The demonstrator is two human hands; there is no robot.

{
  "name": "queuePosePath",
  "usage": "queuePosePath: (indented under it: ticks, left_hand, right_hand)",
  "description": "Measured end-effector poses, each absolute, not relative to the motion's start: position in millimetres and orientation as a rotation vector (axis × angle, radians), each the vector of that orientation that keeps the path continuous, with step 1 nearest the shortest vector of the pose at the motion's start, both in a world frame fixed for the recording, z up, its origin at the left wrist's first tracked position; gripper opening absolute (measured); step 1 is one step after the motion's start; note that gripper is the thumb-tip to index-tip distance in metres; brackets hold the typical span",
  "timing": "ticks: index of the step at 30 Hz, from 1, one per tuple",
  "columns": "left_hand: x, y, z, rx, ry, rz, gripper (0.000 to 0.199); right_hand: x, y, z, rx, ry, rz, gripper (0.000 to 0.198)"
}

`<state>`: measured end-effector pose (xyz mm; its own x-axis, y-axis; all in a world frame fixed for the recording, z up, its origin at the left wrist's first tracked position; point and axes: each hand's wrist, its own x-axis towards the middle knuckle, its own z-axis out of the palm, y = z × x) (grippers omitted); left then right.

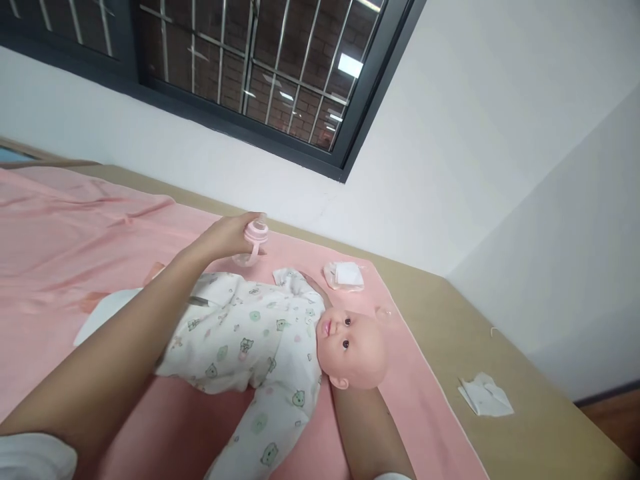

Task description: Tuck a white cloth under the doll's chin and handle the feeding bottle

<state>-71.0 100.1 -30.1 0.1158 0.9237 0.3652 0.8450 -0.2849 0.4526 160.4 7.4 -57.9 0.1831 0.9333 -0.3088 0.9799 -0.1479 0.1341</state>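
Observation:
My left hand (227, 235) is closed around a baby bottle (257, 235) with a pink collar, a pink handle and a clear teat, held above the blanket. A bald baby doll (245, 333) in white printed clothes lies on its back, its head to the right. Under the doll's neck passes my right forearm, and my right hand (319, 289) comes out on the far side against the shoulder and sleeve. Most of its fingers are hidden behind the doll. A white cloth or pad (107, 313) shows partly behind my left forearm.
A pink blanket (420, 407) covers much of the tan tabletop (430, 287). On it lie a small clear-wrapped white packet (345, 275) and a small clear item (383, 312). A crumpled white tissue (485, 395) rests at right. A wall and barred window (240, 67) stand behind.

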Motion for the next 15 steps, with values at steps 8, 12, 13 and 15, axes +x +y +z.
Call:
queuePosePath:
  ticks: [8,12,13,15]
  left_hand:
    - [-90.9,132.1,-68.8,2.146,1.98,0.715,0.058]
    - [-97.1,145.1,-80.5,2.115,1.935,0.709,0.063]
    - [-98.1,147.5,-82.3,2.107,1.926,0.711,0.063]
    - [-99.3,151.3,-85.6,2.08,1.915,0.724,0.064]
  right_hand:
    - [147.3,-4.0,-30.0,2.058,1.249,-0.246,0.01]
    - [143.7,-5.7,-29.1,1.861,0.896,-0.064,0.037]
    - [144.6,-5.1,-30.9,1.877,0.941,-0.046,0.04]
    - [147.8,-3.1,-35.9,2.017,1.278,-0.024,0.041]
